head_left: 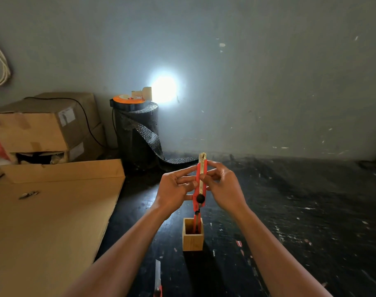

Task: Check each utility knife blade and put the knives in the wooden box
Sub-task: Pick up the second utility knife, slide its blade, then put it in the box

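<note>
Both your left hand (176, 185) and right hand (222, 183) pinch the red utility knife (199, 185) upright above the wooden box (193, 240); it looks light, rigid and slick, so grip the plastic body, clear of the blade tip.

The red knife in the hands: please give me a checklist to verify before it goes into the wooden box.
1. Both hands, left hand and right hand, hold the red knife: ok.
2. Blade retracted: not ok, metal tip shows on top.
3. Blade condition: cannot tell.
4. Wooden box upright, open: ok.
5. Room inside box: cannot tell, something red already stands there.
6. Second knife on the table, away from the box: ok.
</note>
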Tool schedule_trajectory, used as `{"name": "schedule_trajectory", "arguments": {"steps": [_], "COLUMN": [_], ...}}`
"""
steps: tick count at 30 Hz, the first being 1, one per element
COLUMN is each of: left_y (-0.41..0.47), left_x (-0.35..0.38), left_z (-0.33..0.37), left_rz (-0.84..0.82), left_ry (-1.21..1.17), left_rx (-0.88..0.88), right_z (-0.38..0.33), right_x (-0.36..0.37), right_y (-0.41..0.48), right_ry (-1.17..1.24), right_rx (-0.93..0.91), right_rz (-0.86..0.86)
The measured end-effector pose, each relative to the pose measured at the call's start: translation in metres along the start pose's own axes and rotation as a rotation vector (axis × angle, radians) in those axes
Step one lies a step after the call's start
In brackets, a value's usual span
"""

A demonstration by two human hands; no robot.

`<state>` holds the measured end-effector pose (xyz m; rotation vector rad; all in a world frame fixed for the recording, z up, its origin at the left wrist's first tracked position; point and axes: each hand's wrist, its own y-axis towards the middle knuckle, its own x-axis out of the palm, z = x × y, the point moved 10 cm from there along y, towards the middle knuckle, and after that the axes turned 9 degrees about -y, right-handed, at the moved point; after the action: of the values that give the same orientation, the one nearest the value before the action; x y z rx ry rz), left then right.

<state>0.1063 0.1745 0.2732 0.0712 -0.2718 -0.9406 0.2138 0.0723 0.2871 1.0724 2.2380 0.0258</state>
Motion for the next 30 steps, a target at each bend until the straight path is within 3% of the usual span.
{"name": "schedule_trajectory", "arguments": {"steps": [6, 12, 22, 30], "left_y": [0.01, 0.007, 0.002, -0.003], "left_x": [-0.036, -0.048, -0.074, -0.076], "left_z": [-0.056, -0.118, -0.23, -0.265], "left_rz": [0.222, 0.168, 0.151, 0.139], "left_ry": [0.216, 0.564, 0.663, 0.67], "left_rx": [-0.03, -0.115, -0.429, -0.493], "right_z": [0.037, 0.082, 0.154, 0.193], "right_x": [0.018, 0.05, 0.12, 0.156], "right_y": [0.01, 0.013, 0.023, 0.012], "right_ry": [0.036, -0.043, -0.218, -0.343], "right_rx": [0.062, 0.09, 0.135, 0.195], "right_rz": [-0.029, -0.068, -0.222, -0.304]}}
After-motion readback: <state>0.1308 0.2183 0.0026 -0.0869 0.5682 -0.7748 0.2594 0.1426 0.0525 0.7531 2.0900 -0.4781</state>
